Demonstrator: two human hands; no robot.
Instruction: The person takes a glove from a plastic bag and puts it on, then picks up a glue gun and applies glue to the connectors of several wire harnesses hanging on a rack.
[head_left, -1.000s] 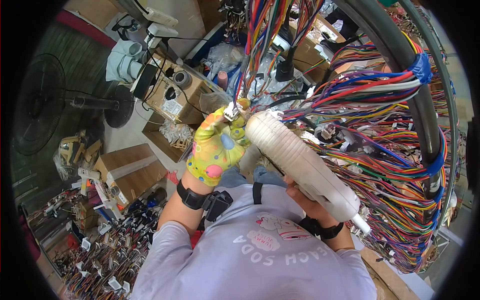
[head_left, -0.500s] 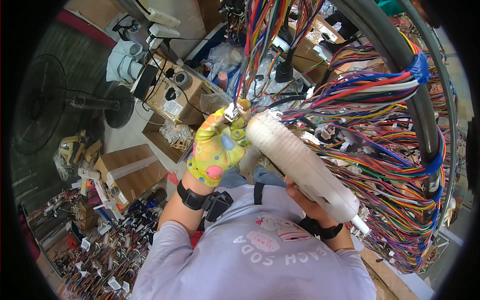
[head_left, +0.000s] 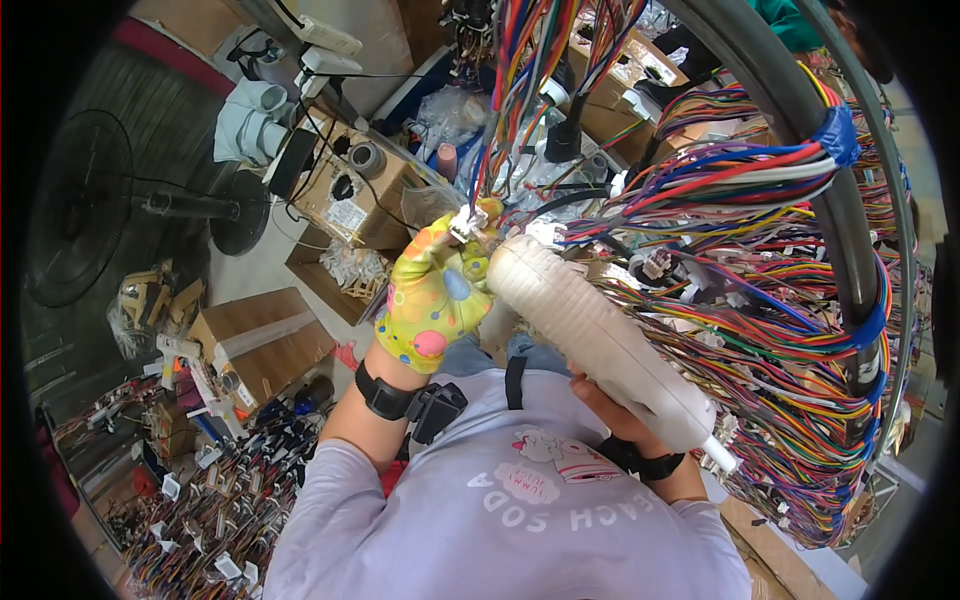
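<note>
L hand, 1 yellow dotted glove, fingers closed pinching 1 small white connector at 12 o'clock of glove; R hand wrapped round 1 long white ribbed tool, tip touching connector; wire harness at 3 o'clock, multicoloured; 3 brown cartons: 1 w/ white label at 11 o'clock, 1 at 9 o'clock, 1 open between; 1 black fan far 9 o'clock.

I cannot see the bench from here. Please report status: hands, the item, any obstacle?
Left hand, in a spotted yellow glove, pinches a small white connector. Right hand grips a white ribbed tool. Coloured wire bundles crowd close on the right.
</note>
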